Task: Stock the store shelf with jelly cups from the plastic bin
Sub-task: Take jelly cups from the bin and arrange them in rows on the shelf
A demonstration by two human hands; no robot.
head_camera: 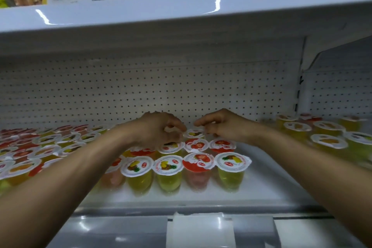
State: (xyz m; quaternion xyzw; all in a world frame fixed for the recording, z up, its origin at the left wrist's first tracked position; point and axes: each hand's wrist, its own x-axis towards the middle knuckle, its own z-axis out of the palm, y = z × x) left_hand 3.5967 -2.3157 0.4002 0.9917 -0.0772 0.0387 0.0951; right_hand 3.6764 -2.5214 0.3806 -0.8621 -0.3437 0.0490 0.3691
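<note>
Jelly cups with white foil lids stand in rows on the white shelf (261,183). The front row holds yellow pineapple cups (136,175) and a red strawberry cup (198,169). Both my arms reach to the back rows. My left hand (161,129) is curled, its fingertips pinching the white lid edge of a jelly cup (170,129) mostly hidden under it. My right hand (219,125) hovers with loosely curled fingers just right of a yellow-lidded cup (193,133), which stands between the two hands. The plastic bin is out of view.
Many more cups crowd the shelf's left side (40,147), and another group stands at the right (322,137). A perforated back panel (161,90) closes the shelf. The upper shelf (181,12) overhangs with packaged goods. A price rail (199,227) runs along the front.
</note>
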